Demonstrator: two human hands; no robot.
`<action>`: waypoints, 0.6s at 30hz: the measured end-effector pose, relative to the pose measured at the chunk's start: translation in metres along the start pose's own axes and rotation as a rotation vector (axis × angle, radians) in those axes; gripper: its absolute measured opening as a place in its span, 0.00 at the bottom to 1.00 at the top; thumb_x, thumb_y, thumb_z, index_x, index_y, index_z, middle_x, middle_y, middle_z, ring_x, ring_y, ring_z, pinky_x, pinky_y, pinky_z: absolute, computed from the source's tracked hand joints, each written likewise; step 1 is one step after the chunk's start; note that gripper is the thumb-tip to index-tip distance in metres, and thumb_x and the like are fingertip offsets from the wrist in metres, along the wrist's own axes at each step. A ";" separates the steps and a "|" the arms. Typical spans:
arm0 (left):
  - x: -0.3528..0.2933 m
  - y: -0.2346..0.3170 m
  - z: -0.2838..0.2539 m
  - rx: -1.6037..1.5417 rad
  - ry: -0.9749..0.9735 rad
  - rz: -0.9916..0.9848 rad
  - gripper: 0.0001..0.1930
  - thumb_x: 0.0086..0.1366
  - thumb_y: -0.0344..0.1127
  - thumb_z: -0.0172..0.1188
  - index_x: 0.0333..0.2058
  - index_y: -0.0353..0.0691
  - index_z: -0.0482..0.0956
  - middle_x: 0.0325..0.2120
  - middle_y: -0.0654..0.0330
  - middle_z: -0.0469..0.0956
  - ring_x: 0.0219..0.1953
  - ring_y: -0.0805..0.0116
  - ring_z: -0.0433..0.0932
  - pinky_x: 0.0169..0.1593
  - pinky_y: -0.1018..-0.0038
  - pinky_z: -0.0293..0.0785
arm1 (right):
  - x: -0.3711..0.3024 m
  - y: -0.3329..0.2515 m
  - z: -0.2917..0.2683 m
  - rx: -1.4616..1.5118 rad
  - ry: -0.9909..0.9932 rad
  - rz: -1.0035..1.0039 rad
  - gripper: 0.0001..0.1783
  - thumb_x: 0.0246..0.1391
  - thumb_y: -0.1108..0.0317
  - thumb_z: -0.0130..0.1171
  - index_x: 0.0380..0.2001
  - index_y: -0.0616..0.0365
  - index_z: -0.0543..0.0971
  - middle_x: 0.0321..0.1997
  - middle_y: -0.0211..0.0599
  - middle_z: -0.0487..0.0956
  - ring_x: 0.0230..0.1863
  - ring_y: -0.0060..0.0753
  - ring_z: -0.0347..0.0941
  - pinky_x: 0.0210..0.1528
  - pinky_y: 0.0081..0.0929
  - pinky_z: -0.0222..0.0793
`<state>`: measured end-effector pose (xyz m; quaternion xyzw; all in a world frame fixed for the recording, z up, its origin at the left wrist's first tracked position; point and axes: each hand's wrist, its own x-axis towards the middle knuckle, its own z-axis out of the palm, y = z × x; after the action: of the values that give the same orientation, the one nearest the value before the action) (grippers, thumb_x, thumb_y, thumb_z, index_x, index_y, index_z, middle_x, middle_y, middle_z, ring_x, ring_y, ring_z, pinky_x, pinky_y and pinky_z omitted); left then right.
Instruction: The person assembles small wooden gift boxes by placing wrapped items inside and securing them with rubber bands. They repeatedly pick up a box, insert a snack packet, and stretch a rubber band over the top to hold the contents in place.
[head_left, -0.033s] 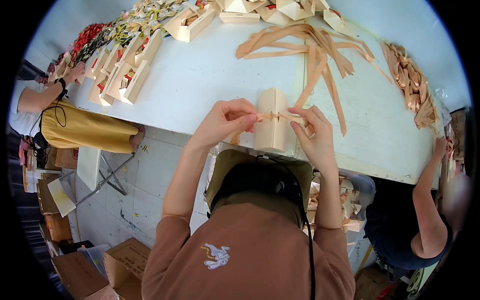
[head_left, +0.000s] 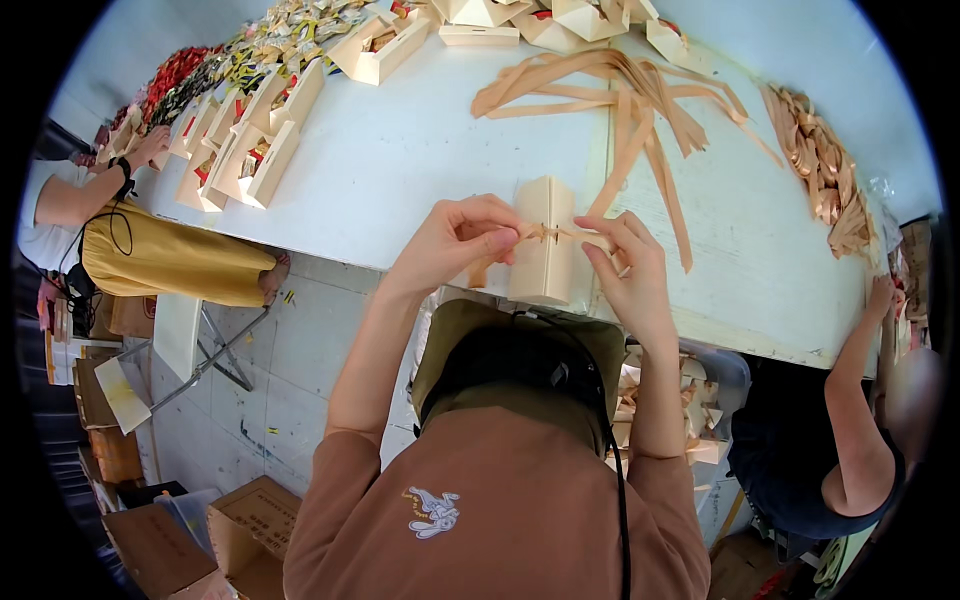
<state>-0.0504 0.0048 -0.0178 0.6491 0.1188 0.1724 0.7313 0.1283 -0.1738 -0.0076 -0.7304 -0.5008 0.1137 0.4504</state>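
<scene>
At the table's near edge lies a closed cream-coloured box [head_left: 541, 275], its top split by a lengthwise seam. A tan ribbon [head_left: 553, 234] crosses the middle of the box. To the left of the box, my left hand [head_left: 462, 240] pinches one part of the ribbon between thumb and fingers, and a loose tail hangs below. On the other side, my right hand [head_left: 628, 260] grips the ribbon's other part between thumb and forefinger. Small dark slots show in the lid where the ribbon crosses. What is inside the box is hidden.
Loose tan ribbons [head_left: 630, 95] spread beyond the box, with a ribbon pile [head_left: 822, 165] at the right. Several open boxes [head_left: 262, 160] with packets stand at the left. Two people work nearby, one with an arm [head_left: 85, 195] at far left, another with an arm [head_left: 855, 390] at right.
</scene>
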 end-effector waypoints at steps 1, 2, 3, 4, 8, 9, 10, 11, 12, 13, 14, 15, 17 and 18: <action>0.003 0.000 0.005 0.020 0.001 0.059 0.08 0.64 0.24 0.62 0.42 0.35 0.84 0.40 0.60 0.79 0.33 0.75 0.78 0.40 0.77 0.75 | 0.001 0.000 -0.003 -0.025 -0.010 -0.027 0.12 0.54 0.79 0.63 0.42 0.58 0.83 0.29 0.36 0.72 0.33 0.34 0.71 0.35 0.29 0.67; 0.006 -0.001 0.009 0.039 0.003 0.118 0.10 0.64 0.23 0.61 0.44 0.35 0.85 0.42 0.59 0.80 0.33 0.74 0.78 0.40 0.77 0.76 | 0.003 -0.002 -0.006 -0.003 -0.032 -0.014 0.12 0.54 0.79 0.62 0.42 0.58 0.83 0.30 0.36 0.73 0.33 0.34 0.72 0.36 0.29 0.67; 0.011 -0.002 0.014 0.067 -0.015 0.173 0.12 0.64 0.22 0.61 0.45 0.35 0.85 0.42 0.59 0.80 0.33 0.74 0.78 0.40 0.77 0.76 | 0.004 -0.003 -0.010 0.019 -0.053 0.001 0.11 0.54 0.79 0.62 0.41 0.59 0.84 0.31 0.36 0.74 0.34 0.34 0.72 0.37 0.28 0.68; 0.017 -0.003 0.018 0.095 -0.033 0.227 0.13 0.63 0.21 0.61 0.46 0.36 0.84 0.42 0.59 0.80 0.34 0.74 0.78 0.39 0.77 0.76 | 0.006 -0.003 -0.013 0.041 -0.074 0.015 0.10 0.54 0.79 0.62 0.40 0.60 0.84 0.32 0.37 0.75 0.35 0.33 0.73 0.38 0.28 0.68; 0.020 0.003 0.028 0.074 -0.102 0.055 0.15 0.62 0.20 0.61 0.47 0.36 0.84 0.39 0.59 0.82 0.34 0.74 0.79 0.38 0.78 0.77 | 0.022 0.007 -0.013 0.153 0.022 -0.082 0.06 0.53 0.76 0.65 0.35 0.63 0.83 0.36 0.38 0.80 0.37 0.34 0.76 0.40 0.27 0.70; 0.021 0.001 0.029 0.135 -0.079 0.086 0.15 0.62 0.20 0.61 0.47 0.36 0.84 0.38 0.59 0.83 0.34 0.74 0.80 0.38 0.79 0.77 | 0.028 0.004 -0.013 0.160 0.068 -0.018 0.05 0.53 0.75 0.66 0.34 0.64 0.83 0.36 0.38 0.81 0.38 0.34 0.76 0.41 0.26 0.70; 0.022 -0.002 0.029 0.196 -0.056 0.117 0.15 0.62 0.20 0.62 0.47 0.36 0.84 0.36 0.59 0.83 0.34 0.74 0.81 0.38 0.79 0.77 | 0.033 0.000 -0.012 0.168 0.114 0.046 0.06 0.52 0.74 0.67 0.33 0.64 0.83 0.36 0.38 0.82 0.38 0.34 0.77 0.42 0.26 0.71; 0.022 -0.005 0.030 0.260 -0.030 0.147 0.15 0.61 0.21 0.62 0.47 0.36 0.85 0.34 0.59 0.84 0.34 0.74 0.81 0.38 0.80 0.77 | 0.040 -0.004 -0.008 0.151 0.134 -0.015 0.06 0.52 0.73 0.67 0.32 0.64 0.83 0.34 0.38 0.82 0.36 0.34 0.77 0.41 0.26 0.71; 0.023 -0.012 0.035 0.270 0.020 0.192 0.14 0.61 0.22 0.63 0.46 0.36 0.84 0.32 0.58 0.84 0.34 0.73 0.82 0.38 0.79 0.77 | 0.047 -0.006 -0.003 0.138 0.152 -0.076 0.07 0.51 0.72 0.68 0.31 0.65 0.83 0.32 0.38 0.82 0.34 0.34 0.78 0.41 0.26 0.71; 0.024 -0.016 0.038 0.290 0.084 0.244 0.13 0.60 0.23 0.64 0.45 0.35 0.83 0.31 0.58 0.84 0.34 0.73 0.83 0.38 0.79 0.77 | 0.057 -0.012 0.002 0.132 0.165 -0.151 0.08 0.51 0.72 0.69 0.30 0.65 0.82 0.30 0.38 0.82 0.33 0.34 0.78 0.40 0.26 0.72; 0.025 -0.018 0.044 0.313 0.150 0.296 0.13 0.60 0.24 0.66 0.44 0.35 0.83 0.29 0.57 0.84 0.34 0.73 0.83 0.37 0.78 0.77 | 0.056 -0.018 0.003 0.074 0.183 -0.159 0.07 0.50 0.72 0.70 0.30 0.65 0.82 0.29 0.38 0.82 0.31 0.33 0.77 0.39 0.25 0.72; 0.023 -0.007 0.049 0.363 0.191 0.234 0.13 0.59 0.26 0.67 0.43 0.35 0.80 0.29 0.56 0.84 0.34 0.73 0.84 0.37 0.77 0.78 | 0.051 -0.027 0.007 0.032 0.200 -0.177 0.07 0.49 0.73 0.70 0.30 0.64 0.82 0.28 0.37 0.82 0.29 0.33 0.77 0.37 0.25 0.72; 0.022 -0.001 0.059 0.340 0.325 0.178 0.16 0.55 0.29 0.70 0.37 0.36 0.72 0.26 0.56 0.83 0.30 0.73 0.83 0.37 0.75 0.79 | 0.038 -0.045 0.014 0.026 0.205 -0.285 0.07 0.47 0.75 0.71 0.28 0.64 0.82 0.26 0.37 0.81 0.26 0.31 0.76 0.35 0.24 0.72; 0.020 0.002 0.060 0.488 0.372 0.121 0.16 0.54 0.27 0.69 0.36 0.36 0.70 0.23 0.58 0.81 0.28 0.76 0.79 0.35 0.75 0.78 | 0.028 -0.045 0.016 0.053 0.208 -0.356 0.07 0.46 0.76 0.72 0.26 0.64 0.81 0.25 0.37 0.81 0.25 0.31 0.76 0.35 0.24 0.73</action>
<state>-0.0087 -0.0410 -0.0076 0.7688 0.2494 0.2978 0.5080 0.1030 -0.1372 0.0262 -0.6260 -0.5697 -0.0306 0.5316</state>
